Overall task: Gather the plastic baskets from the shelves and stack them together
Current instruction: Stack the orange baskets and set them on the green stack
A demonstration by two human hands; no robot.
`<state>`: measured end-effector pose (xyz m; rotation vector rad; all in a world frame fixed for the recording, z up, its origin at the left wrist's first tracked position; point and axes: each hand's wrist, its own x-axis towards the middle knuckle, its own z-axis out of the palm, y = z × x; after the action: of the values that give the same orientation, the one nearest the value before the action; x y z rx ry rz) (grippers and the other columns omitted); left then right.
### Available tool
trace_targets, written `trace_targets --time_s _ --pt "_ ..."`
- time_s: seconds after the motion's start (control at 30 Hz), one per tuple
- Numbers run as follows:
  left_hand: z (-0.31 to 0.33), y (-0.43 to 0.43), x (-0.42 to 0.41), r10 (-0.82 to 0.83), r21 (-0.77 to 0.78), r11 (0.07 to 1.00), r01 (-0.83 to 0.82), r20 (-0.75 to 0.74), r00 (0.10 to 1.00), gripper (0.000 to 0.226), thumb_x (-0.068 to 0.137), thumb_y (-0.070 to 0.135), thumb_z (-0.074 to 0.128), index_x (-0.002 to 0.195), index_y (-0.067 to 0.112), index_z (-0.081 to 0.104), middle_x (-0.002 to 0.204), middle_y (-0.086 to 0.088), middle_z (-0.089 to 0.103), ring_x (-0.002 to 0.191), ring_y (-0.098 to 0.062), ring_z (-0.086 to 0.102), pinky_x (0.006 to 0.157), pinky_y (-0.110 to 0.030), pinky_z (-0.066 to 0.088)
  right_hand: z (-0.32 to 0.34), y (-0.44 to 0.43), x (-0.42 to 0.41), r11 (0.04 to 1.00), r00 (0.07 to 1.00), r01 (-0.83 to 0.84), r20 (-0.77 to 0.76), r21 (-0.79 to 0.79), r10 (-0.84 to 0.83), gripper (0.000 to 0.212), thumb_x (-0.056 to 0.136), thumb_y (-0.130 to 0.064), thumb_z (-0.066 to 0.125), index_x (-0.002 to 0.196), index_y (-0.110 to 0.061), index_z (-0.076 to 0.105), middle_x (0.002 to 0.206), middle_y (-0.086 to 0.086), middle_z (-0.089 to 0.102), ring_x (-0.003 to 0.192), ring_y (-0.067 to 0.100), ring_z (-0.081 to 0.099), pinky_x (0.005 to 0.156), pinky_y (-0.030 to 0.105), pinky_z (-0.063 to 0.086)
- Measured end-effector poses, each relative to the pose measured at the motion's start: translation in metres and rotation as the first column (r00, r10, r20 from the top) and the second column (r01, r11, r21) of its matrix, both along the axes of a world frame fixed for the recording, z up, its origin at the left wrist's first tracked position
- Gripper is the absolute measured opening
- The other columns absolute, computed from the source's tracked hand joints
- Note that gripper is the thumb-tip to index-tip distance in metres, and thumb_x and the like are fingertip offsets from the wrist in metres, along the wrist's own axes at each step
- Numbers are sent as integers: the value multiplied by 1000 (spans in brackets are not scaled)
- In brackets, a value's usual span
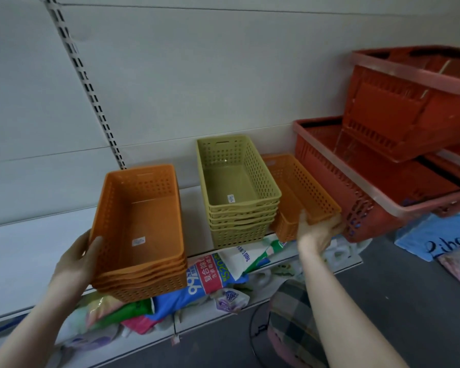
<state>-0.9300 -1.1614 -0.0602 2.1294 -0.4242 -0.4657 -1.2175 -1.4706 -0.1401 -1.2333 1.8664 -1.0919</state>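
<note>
Orange baskets: nested stack, left hand clamped on its near corner — white sticker inside, unreadable.
Right hand: gripping another orange basket by its near rim.
Shelf: bare room left of the left hand.

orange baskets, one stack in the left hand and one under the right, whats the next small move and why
Probably lift the tilted orange basket clear with the right hand and nest it into the orange stack held by the left hand. Same colour and shape, and the stack's top basket is open.

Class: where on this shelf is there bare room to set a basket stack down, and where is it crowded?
Free: the white shelf left of the orange basket stack. Crowded: the green basket stack, tilted orange basket and red shopping baskets sit close together.
</note>
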Motion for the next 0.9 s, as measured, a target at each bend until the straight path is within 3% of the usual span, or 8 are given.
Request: trace_targets --time_s 0.07,0.17,0.3,0.47,0.63,0.77,0.83,0.9 --pt "-1 1 -2 -34 57 998 25 171 985 57 91 42 53 141 16 47 139 -20 55 117 -38 56 99 -51 43 -3 -9 -4 980 974 6 220 201 -51 81 82 -33 70 149 -15 29 151 22 37 127 42 48 96 53 48" --pt "3 -1 -10 -143 176 982 66 471 871 51 95 24 57 143 12 45 147 -18 45 131 -41 44 107 -53 38 8 -12 -10 912 765 -170 634 373 -116 46 91 -23 59 136 -22 48 132 11 55 112 37 56 74 56 60" --pt "10 -24 -40 -311 182 950 253 594 742 55 89 17 63 142 12 47 147 -15 45 131 -39 45 106 -52 40 24 24 -28 947 737 -137 669 292 -100 42 95 -6 46 136 -18 47 134 12 50 113 41 53 58 50 61" --pt "20 -64 -89 -500 184 844 504 613 612 53 91 23 62 141 12 48 144 -14 49 131 -32 46 108 -38 35 38 91 -83 966 754 -116 653 232 -67 42 97 -1 40 137 -11 46 128 20 57 101 40 63 56 44 61" --pt "42 -94 -130 -657 111 713 693 451 604 59 96 36 54 150 21 36 153 -11 39 138 -29 41 110 -39 35 60 159 -128 991 836 -17 546 135 -60 33 93 -9 50 126 -6 55 117 22 65 89 33 69 53 37 60" --pt "56 -103 -152 -829 36 551 834 137 542 88 88 66 45 156 19 15 157 -6 35 136 -24 46 112 -39 38 83 216 -129 999 879 40 474 31 -50 27 89 -5 54 115 3 55 103 21 67 90 34 70 50 28 57" --pt "62 -95 -164 -882 -130 471 873 -50 468 95 84 71 46 156 26 4 152 -1 41 120 -21 60 97 -35 53 93 242 -113 999 895 28 447 -20 -16 20 88 -2 58 108 0 53 100 20 66 87 30 69 49 21 53" --pt "64 -84 -170 -896 -321 442 838 -104 433 81 92 57 48 154 29 4 135 5 52 95 -6 64 66 -14 57 104 264 -93 998 908 -24 417 -61 48 24 88 -1 61 110 -2 52 100 14 68 88 26 69 51 18 53"
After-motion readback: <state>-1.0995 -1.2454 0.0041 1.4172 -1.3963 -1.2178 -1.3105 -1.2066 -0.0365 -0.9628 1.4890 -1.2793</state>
